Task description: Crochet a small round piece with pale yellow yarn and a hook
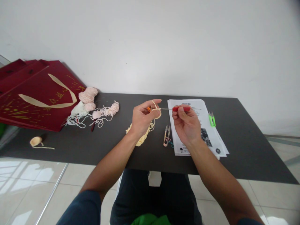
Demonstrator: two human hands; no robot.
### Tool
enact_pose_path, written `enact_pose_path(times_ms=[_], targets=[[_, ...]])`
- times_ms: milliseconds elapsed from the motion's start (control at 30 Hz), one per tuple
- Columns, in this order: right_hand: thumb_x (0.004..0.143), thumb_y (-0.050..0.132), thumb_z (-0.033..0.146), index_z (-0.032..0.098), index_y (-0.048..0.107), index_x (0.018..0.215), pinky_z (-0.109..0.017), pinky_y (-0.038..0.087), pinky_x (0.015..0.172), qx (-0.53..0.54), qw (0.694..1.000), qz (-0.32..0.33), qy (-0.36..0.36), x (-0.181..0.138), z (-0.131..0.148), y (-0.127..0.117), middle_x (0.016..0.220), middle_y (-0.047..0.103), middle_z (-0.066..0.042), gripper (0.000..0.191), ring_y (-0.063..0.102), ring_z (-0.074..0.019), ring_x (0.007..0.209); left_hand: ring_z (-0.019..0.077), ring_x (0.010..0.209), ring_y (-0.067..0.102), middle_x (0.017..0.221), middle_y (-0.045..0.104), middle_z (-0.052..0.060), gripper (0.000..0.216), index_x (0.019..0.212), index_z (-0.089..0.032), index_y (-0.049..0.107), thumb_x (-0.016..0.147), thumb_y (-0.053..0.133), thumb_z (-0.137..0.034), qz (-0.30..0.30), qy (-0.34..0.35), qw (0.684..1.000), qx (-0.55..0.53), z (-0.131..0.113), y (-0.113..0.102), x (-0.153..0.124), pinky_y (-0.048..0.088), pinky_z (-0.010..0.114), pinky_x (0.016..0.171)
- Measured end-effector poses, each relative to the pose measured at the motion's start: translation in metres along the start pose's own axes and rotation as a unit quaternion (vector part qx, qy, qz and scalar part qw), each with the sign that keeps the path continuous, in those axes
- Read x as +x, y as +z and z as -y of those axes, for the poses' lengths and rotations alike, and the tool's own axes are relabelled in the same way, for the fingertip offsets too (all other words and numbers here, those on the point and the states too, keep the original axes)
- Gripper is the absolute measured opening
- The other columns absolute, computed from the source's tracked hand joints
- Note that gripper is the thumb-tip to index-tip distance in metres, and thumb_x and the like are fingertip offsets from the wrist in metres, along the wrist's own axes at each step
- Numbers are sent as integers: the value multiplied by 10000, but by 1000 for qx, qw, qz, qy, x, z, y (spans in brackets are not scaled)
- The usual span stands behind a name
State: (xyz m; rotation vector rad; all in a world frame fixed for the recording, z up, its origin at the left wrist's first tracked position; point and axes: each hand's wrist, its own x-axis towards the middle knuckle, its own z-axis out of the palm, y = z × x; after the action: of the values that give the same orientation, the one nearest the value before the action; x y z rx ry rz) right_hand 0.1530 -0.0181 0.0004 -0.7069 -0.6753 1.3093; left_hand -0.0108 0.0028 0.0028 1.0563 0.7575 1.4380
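My right hand (186, 123) is closed round the red handle of a crochet hook (181, 109), whose thin shaft points left. Pale yellow yarn (158, 116) hangs in a loop at my left hand (143, 117), and a strand passes over its raised index finger. Thumb and fingers of that hand pinch the yarn near the hook's tip. A small orange piece (149, 109), perhaps a stitch marker, shows between the left fingers. Below the left wrist lies a ball of yellow yarn (142, 140), partly covered by the forearm.
Printed sheets (187, 150) lie under my right hand, between pink thread snips (167, 137) and green thread snips (212, 119). Pink and white yarn (87, 95) sits beside dark red gift bags (42, 93) at the left. A small yellowish crocheted piece (36, 141) rests near the front left edge.
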Motion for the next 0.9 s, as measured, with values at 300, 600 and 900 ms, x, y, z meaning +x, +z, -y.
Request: enact_pose_path(times_ms=[300, 600, 900], targets=[[781, 907, 290, 235, 701, 820, -192, 544, 659, -3, 1000, -1, -15, -1, 0, -1, 865, 743, 36, 216, 636, -69, 731, 83, 689, 542, 787, 658, -11, 322, 1019, -241, 846, 706, 871, -169, 9, 15, 1000, 13, -1, 0, -2, 425, 220, 636], [796, 894, 311, 247, 677, 813, -210, 545, 656, -17, 1000, 5, -24, -1, 1, -2, 880, 732, 41, 226, 631, -77, 731, 86, 661, 539, 767, 656, -17, 298, 991, -233, 840, 699, 850, -176, -12, 20, 999, 33, -2, 1, -2, 427, 234, 627], [792, 894, 291, 249, 671, 789, -205, 554, 655, -10, 1000, 1, -21, -1, 1, -1, 869, 736, 40, 228, 631, -84, 734, 86, 663, 531, 767, 652, -17, 311, 1023, -234, 841, 718, 839, -179, -3, 27, 999, 43, -2, 0, -3, 426, 233, 621]])
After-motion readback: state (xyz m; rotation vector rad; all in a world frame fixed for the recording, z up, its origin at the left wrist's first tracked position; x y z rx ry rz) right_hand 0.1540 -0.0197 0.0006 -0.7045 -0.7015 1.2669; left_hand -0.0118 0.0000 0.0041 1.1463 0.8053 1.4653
